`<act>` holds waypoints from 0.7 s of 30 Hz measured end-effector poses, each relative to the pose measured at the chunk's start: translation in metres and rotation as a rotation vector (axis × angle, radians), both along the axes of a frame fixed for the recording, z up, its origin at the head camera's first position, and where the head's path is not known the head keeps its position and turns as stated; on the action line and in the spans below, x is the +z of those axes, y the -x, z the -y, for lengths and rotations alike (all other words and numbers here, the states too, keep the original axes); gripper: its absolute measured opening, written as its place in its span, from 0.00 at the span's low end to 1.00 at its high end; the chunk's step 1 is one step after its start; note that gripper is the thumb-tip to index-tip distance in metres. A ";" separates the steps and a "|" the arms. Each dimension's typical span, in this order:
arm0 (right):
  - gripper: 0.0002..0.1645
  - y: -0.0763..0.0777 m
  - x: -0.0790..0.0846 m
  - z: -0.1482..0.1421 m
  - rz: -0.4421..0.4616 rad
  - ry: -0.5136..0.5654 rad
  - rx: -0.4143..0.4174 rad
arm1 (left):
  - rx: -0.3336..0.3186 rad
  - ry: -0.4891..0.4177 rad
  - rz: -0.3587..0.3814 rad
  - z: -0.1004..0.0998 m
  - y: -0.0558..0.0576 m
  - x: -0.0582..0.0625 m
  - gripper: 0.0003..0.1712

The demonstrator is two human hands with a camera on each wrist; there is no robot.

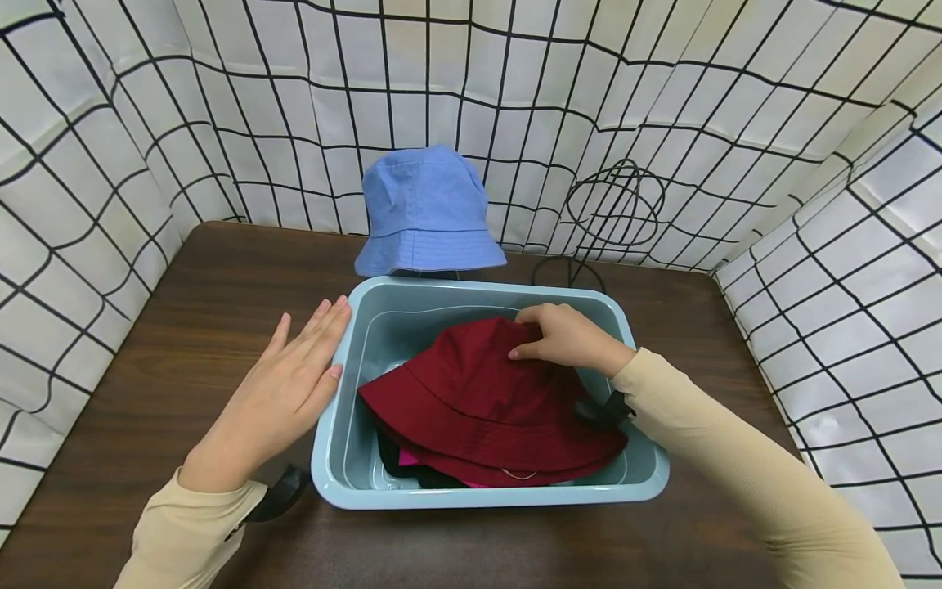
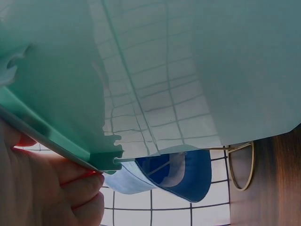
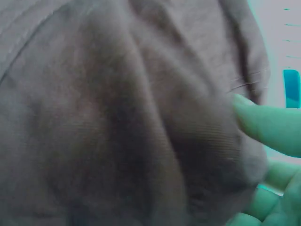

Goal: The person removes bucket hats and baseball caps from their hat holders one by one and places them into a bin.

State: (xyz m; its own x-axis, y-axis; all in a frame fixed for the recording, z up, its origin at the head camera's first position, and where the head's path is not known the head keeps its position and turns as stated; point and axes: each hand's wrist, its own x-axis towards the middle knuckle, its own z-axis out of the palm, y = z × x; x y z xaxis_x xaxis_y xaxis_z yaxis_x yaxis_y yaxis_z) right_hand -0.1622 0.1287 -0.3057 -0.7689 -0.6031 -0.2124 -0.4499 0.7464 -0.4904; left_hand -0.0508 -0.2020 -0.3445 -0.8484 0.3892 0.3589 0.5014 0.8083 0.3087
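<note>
A dark red bucket hat [image 1: 486, 393] lies crown up inside a light blue plastic basin [image 1: 491, 497]. My right hand [image 1: 570, 337] pinches the side of its crown, the thumb [image 3: 268, 125] on one face and the fingers behind the cloth in the right wrist view. Under the red brim show a bit of bright pink cloth [image 1: 409, 458] and some black cloth [image 1: 434, 477], mostly hidden. My left hand [image 1: 283, 388] rests with straight fingers along the basin's left rim, and its fingertips touch the rim's underside in the left wrist view.
Behind the basin, a blue bucket hat [image 1: 427, 204] sits raised on a stand mostly hidden beneath it. To its right stands a black wire hat stand [image 1: 618, 204]. White cloth walls with a black grid [image 1: 471, 74] enclose the brown wooden table [image 1: 221, 327].
</note>
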 end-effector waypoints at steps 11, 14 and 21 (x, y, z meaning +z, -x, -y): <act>0.19 -0.018 0.014 -0.003 -0.107 0.253 0.120 | 0.007 0.008 0.014 0.000 -0.001 0.002 0.38; 0.20 -0.019 0.004 0.008 -0.061 0.220 0.212 | 0.008 0.002 0.015 -0.001 -0.001 0.002 0.38; 0.25 -0.018 -0.019 0.033 -0.113 0.042 0.277 | -0.007 -0.015 0.004 -0.002 0.001 0.000 0.37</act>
State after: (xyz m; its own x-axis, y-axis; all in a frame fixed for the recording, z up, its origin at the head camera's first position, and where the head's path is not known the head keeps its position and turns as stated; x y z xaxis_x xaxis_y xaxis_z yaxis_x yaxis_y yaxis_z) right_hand -0.1437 0.0954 -0.3243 -0.5914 -0.7995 -0.1052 -0.6870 0.5678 -0.4535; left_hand -0.0517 -0.2001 -0.3444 -0.8471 0.3895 0.3615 0.5056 0.8003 0.3224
